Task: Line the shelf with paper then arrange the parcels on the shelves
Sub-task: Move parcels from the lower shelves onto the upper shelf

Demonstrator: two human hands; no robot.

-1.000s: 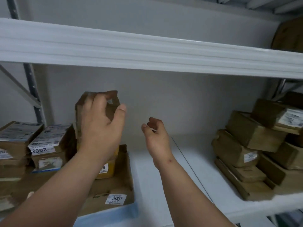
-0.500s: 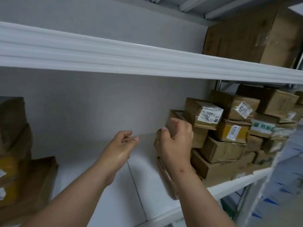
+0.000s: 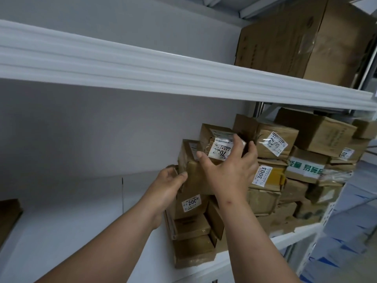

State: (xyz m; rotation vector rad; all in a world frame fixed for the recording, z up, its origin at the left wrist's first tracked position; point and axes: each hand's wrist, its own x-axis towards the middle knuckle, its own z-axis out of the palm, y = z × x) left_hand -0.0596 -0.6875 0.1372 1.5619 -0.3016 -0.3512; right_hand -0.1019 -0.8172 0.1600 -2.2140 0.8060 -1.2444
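Step in hand: I judge I am taking a parcel off the heap at centre-right of the frame, to set it in order on the shelf point(image 3: 61, 231).
Left hand point(image 3: 167, 188): fingers curled round the left edge of the brown parcel point(image 3: 191, 172) — a firm grip.
Right hand point(image 3: 228, 170): fingers spread and straight, laid over the brown parcel and reaching the labelled parcel point(image 3: 220, 144) just above — not clasping anything.
How to do it well: I would support it with both hands and draw it straight out, since the heap point(image 3: 295, 180) leans on itself and could slide.
Edges: the upper shelf beam point(image 3: 142, 68) hangs close overhead; the shelf's front lip lies below my wrists.
Open room: white lined shelf to the left, with another brown parcel point(image 3: 9, 217) at far left.
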